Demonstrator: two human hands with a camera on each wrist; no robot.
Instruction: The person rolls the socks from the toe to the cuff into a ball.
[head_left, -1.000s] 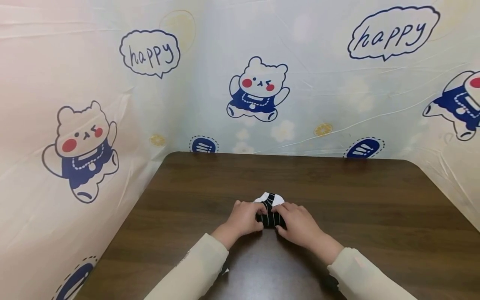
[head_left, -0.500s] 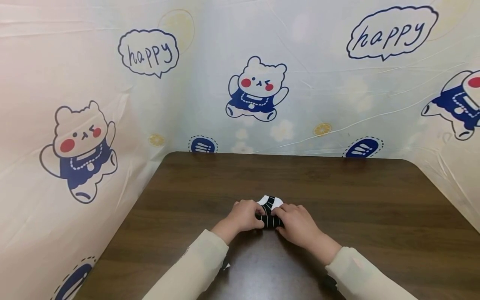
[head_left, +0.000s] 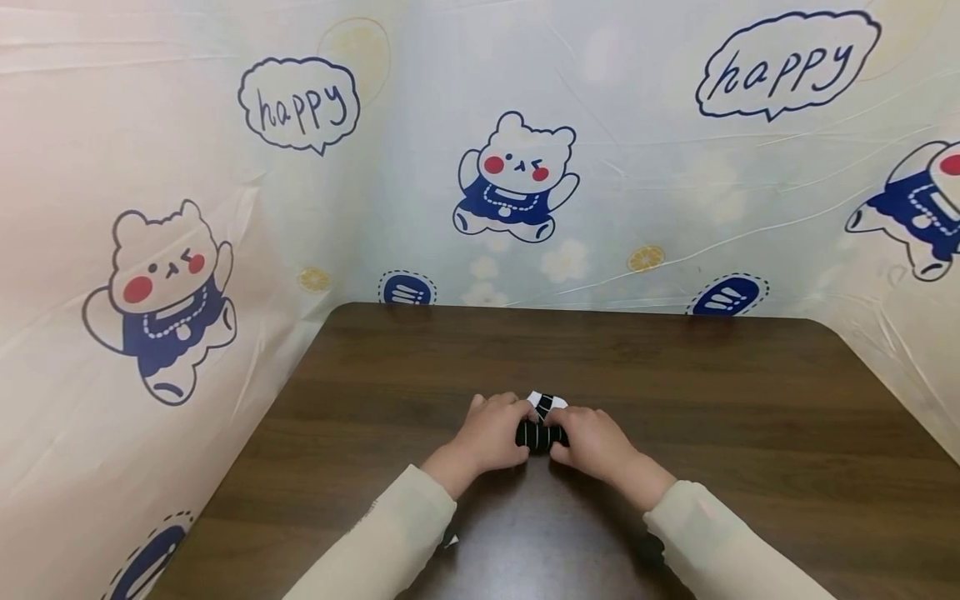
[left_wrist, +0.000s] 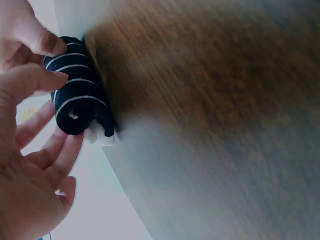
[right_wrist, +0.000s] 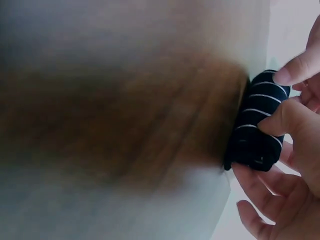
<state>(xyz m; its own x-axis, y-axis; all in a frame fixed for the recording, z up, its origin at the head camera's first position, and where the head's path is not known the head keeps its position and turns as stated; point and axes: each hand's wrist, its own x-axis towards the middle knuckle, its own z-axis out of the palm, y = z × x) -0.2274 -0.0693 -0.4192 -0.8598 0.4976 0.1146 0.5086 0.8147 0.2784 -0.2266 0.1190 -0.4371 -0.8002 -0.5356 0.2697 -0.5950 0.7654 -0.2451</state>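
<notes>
A black sock (head_left: 542, 437) with thin white stripes lies on the table, its near part rolled into a tight cylinder. Beyond the roll, a flat end with white patches still shows in the head view. My left hand (head_left: 491, 433) grips the roll's left end, thumb on the near side and fingers over the top. At the other end my right hand (head_left: 598, 442) holds it the same way. In the left wrist view the coiled end of the sock (left_wrist: 77, 95) faces the camera. The right wrist view shows thumb and fingers around the striped sock (right_wrist: 257, 120).
The dark wooden table (head_left: 360, 367) spreads out around the hands. A printed cloth (head_left: 517, 67) hangs behind it and along both sides. Near the left sleeve lies a small white scrap-like piece (head_left: 451, 542), mostly hidden.
The sock's flat white-patched end has become shorter as the roll has grown thicker. Both hands have stayed at the roll's ends, with the fingers shifting slightly.
</notes>
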